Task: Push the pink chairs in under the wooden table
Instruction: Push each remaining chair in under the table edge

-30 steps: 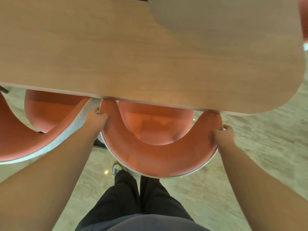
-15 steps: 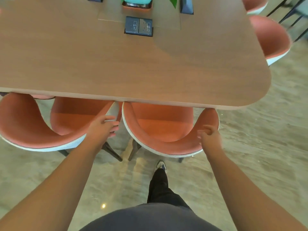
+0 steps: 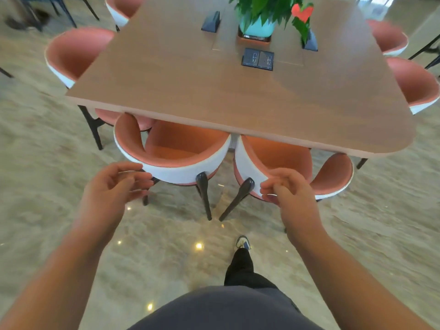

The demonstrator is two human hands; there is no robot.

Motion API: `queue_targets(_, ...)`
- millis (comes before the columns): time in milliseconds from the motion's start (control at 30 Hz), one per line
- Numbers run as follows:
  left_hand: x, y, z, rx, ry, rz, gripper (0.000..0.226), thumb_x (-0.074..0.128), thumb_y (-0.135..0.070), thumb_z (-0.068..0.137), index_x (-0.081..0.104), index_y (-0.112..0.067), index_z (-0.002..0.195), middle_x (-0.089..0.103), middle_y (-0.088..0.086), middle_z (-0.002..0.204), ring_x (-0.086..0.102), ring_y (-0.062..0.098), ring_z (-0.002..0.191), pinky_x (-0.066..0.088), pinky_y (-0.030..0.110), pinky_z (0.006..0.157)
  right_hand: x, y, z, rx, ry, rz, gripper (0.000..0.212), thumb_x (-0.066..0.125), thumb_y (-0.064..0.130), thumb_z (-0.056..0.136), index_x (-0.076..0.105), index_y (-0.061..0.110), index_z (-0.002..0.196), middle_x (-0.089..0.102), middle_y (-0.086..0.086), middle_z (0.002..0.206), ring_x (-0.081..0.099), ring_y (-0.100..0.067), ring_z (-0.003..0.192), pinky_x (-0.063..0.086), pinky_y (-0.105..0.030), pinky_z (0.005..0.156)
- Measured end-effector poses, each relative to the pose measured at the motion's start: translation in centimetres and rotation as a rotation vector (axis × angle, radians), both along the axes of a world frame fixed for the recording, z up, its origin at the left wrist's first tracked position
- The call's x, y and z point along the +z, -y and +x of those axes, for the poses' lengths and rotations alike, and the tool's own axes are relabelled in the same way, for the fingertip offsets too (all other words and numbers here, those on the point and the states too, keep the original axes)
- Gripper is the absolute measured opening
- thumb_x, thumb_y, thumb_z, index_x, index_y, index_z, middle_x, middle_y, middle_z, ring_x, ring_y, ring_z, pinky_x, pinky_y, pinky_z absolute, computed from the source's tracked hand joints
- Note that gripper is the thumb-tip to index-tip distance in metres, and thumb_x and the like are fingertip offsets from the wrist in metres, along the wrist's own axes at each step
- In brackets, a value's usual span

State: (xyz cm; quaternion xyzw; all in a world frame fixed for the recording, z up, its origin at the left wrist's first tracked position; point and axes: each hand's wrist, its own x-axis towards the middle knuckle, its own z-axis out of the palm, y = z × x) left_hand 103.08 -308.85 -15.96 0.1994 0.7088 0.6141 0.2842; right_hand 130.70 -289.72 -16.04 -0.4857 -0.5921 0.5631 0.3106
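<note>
chairs (image 3: 181,151): pink inside, white backs, dark legs | left grip (image 3: 112,186) released | right grip (image 3: 285,189) released

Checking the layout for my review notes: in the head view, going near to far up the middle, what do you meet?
Shoe → chair legs → chairs → table edge → socket panel → plant pot.

Head camera looks steeply down from above at the wooden table (image 3: 214,91).
</note>
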Motion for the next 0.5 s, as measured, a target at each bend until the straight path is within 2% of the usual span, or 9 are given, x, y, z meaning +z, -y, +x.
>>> queue_targets(100,2.4,4.2,-0.8,0.103,-0.008,0.081,0.035,0.049,-0.01,0.092,0.076,-0.03,0.1,0.081,0.009,0.096,0.079,0.027,0.093,0.064,0.032,0.078,1.8,3.9,-3.9,0.168,-0.06,0.04,0.036,0.046,-0.006,0.098,0.068,0.022,0.105,0.076,-0.003,0.085,0.073,-0.022,0.083,0.062,-0.029,0.081)
queue_targets(200,3.7,7.5,-1.5,0.212,-0.027,0.144,0.037,0.049,-0.011,0.091,0.078,-0.032,0.097,0.08,0.009,0.094,0.08,0.028,0.091,0.063,0.029,0.076,2.5,6.8,-8.0,0.316,-0.109,0.063,0.035,0.048,-0.009,0.097,0.067,0.018,0.106,0.075,-0.005,0.085,0.069,-0.027,0.084,0.06,-0.031,0.082)
queue_targets(267,4.1,9.2,-1.9,0.278,-0.04,0.181,0.037,0.048,-0.009,0.091,0.077,-0.031,0.097,0.08,0.009,0.092,0.079,0.029,0.089,0.063,0.03,0.076,2.8,8.2,-10.6,0.369,-0.137,0.069,0.037,0.048,-0.008,0.096,0.067,0.022,0.105,0.074,-0.006,0.087,0.069,-0.029,0.087,0.059,-0.037,0.086)
queue_targets(400,4.0,11.8,-2.8,0.345,-0.048,0.176,0.038,0.049,-0.01,0.091,0.077,-0.034,0.094,0.08,0.01,0.092,0.079,0.029,0.087,0.063,0.031,0.077,2.7,10.2,-15.7,0.407,-0.231,0.075,0.035,0.046,-0.005,0.091,0.068,0.02,0.102,0.071,-0.007,0.084,0.069,-0.027,0.083,0.06,-0.032,0.08)
queue_targets(500,3.8,13.2,-4.7,0.405,-0.031,0.16,0.036,0.049,-0.01,0.09,0.077,-0.033,0.096,0.08,0.012,0.092,0.079,0.031,0.087,0.063,0.031,0.077,2.1,11.2,-19.8,0.507,-0.249,0.016,0.041,0.045,-0.012,0.093,0.068,0.02,0.101,0.072,-0.007,0.083,0.069,-0.025,0.082,0.061,-0.038,0.082)
